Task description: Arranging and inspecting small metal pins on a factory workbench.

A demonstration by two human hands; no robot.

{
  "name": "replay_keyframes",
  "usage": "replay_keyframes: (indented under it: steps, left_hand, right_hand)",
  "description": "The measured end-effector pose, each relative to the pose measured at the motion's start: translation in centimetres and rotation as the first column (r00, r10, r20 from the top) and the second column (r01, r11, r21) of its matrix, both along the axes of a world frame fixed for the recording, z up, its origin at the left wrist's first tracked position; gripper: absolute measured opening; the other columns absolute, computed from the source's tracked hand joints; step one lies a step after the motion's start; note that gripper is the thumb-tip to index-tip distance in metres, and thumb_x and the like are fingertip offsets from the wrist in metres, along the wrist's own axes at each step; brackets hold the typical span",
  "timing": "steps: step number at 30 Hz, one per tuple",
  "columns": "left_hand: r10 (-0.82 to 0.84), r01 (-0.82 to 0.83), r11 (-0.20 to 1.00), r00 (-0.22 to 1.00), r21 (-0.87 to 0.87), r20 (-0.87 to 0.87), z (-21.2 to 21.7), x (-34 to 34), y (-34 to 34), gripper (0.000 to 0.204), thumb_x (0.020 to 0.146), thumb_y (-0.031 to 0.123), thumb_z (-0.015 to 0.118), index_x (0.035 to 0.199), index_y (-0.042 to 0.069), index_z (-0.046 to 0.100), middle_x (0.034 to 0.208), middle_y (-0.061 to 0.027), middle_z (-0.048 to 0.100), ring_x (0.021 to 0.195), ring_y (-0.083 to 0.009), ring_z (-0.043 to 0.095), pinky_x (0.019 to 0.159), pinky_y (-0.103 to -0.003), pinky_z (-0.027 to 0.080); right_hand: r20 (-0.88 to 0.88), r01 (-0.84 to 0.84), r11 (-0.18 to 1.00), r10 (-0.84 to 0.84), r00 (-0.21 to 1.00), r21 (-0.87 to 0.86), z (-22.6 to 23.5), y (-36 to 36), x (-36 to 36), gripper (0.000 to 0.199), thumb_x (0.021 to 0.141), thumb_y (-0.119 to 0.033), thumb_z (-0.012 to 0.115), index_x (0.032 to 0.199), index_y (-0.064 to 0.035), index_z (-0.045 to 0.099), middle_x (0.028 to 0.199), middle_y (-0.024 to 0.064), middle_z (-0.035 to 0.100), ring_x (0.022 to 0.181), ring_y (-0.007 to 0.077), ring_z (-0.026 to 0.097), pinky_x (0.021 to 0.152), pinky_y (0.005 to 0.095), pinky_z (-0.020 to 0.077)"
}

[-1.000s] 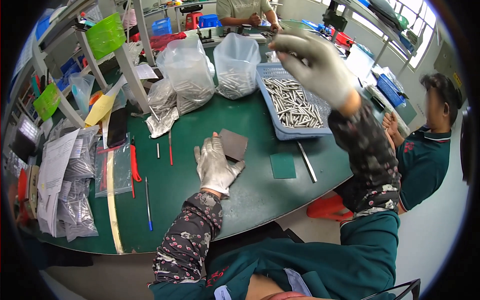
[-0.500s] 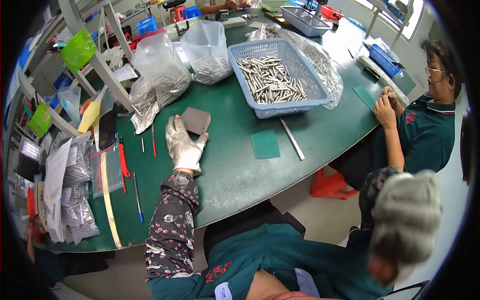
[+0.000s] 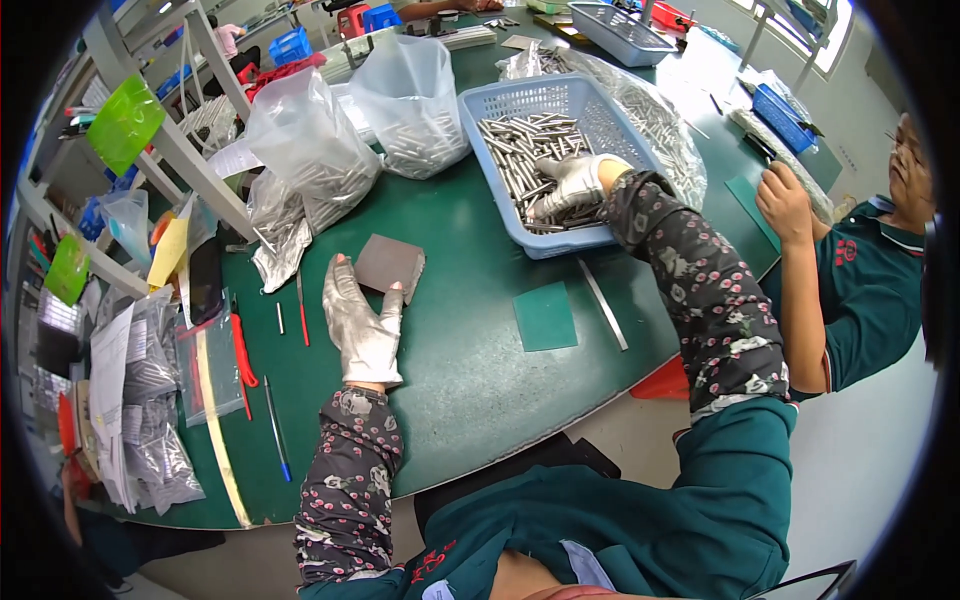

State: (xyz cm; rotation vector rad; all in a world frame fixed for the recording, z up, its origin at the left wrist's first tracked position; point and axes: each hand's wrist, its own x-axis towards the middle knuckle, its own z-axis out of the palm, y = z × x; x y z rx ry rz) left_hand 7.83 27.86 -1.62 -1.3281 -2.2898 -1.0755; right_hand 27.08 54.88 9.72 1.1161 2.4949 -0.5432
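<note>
Over the green table [image 3: 470,420], your two gloved hands work well apart. Your left hand [image 3: 362,330] lies palm down with the fingers stretched forward and the thumb spread wide; a dark square block [image 3: 389,268] sits on the table in the space ahead, between the fingertips and the thumb tip. Whether the thumb tip touches the block's near edge, you cannot tell from this view. Your right hand [image 3: 572,188] reaches inside the blue basket [image 3: 566,243], resting on the heap of metal pins [image 3: 522,143], its fingers pointing leftward; whether they close on any pins cannot be told. The basket stands at the middle of the far half of the table, and the pins fill mainly its left and near portions. Nearer to you than the basket lie a green square sheet [image 3: 546,318] and, just to its right, a slim metal strip [image 3: 602,303], set at a slant. To the left of your left hand are a thin red tool [image 3: 302,312], a single small pin [image 3: 281,318], a red-handled cutter [image 3: 242,350] and a pen [image 3: 277,430]. Left of the basket, two translucent bags [image 3: 410,115] hold further pins. At your right sits a co-worker [image 3: 868,290], one forearm raised.
</note>
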Motion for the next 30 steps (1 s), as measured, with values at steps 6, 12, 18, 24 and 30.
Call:
replay_keyframes:
  steps: [6, 12, 18, 24, 30]
  left_hand:
    - [-0.016, 0.016, 1.0, 1.0, -0.021, 0.009, 0.1, 0.0, 0.2, 0.075, 0.08, 0.032, 0.069, 0.136, -0.005, 0.035, 0.137, -0.0216, 0.04, 0.127, -0.0353, 0.039, 0.107, -0.041, 0.032]
    - [-0.011, 0.011, 1.0, 1.0, -0.027, -0.004, 0.0, -0.2, 0.0, 0.076, 0.079, 0.032, 0.069, 0.137, -0.005, 0.035, 0.136, -0.0226, 0.042, 0.125, -0.036, 0.041, 0.107, -0.041, 0.033]
    - [-0.027, 0.026, 0.999, 0.999, -0.028, -0.023, 0.0, 0.3, 0.7, 0.076, 0.078, 0.03, 0.071, 0.136, -0.005, 0.037, 0.133, -0.0236, 0.044, 0.12, -0.0373, 0.044, 0.103, -0.042, 0.036]
    - [0.008, -0.008, 0.999, 1.0, -0.042, 0.014, 0.7, 0.4, 0.4, 0.074, 0.076, 0.028, 0.072, 0.134, -0.005, 0.04, 0.129, -0.0228, 0.048, 0.117, -0.0374, 0.047, 0.102, -0.042, 0.037]
    - [-0.004, 0.004, 0.999, 1.0, -0.035, 0.018, 0.7, 0.5, 0.7, 0.072, 0.075, 0.027, 0.073, 0.132, -0.005, 0.043, 0.128, -0.022, 0.049, 0.115, -0.0365, 0.048, 0.102, -0.041, 0.038]
  right_hand:
    - [0.158, -0.039, 0.987, 0.014, 0.987, 0.158, 0.6, -2.5, 0.0, 0.102, 0.054, -0.052, 0.079, 0.135, -0.0029, 0.042, 0.13, 0.0246, 0.051, 0.119, 0.0377, 0.052, 0.098, 0.0426, 0.0441]
    - [0.112, -0.001, 0.988, -0.017, 0.994, 0.154, 0.3, -2.8, -1.0, 0.099, 0.053, -0.045, 0.081, 0.134, -0.0028, 0.044, 0.127, 0.0242, 0.053, 0.115, 0.0363, 0.055, 0.094, 0.0422, 0.0467]
    - [0.061, 0.063, 0.994, -0.068, 0.996, 0.089, 0.0, -1.6, -0.6, 0.102, 0.051, -0.038, 0.081, 0.136, -0.0019, 0.04, 0.12, 0.022, 0.059, 0.106, 0.0334, 0.061, 0.089, 0.0393, 0.0486]
    - [-0.09, 0.121, 0.993, -0.122, 0.988, -0.018, -0.4, -2.1, -0.7, 0.094, 0.052, -0.031, 0.08, 0.133, -0.0013, 0.044, 0.116, 0.0217, 0.061, 0.105, 0.033, 0.061, 0.089, 0.0375, 0.0487]
    - [-0.037, 0.079, 0.984, -0.074, 0.997, 0.163, 0.0, -3.2, -1.3, 0.06, 0.059, -0.024, 0.074, 0.11, -0.0004, 0.054, 0.09, 0.0193, 0.065, 0.088, 0.0306, 0.064, 0.076, 0.0381, 0.0504]
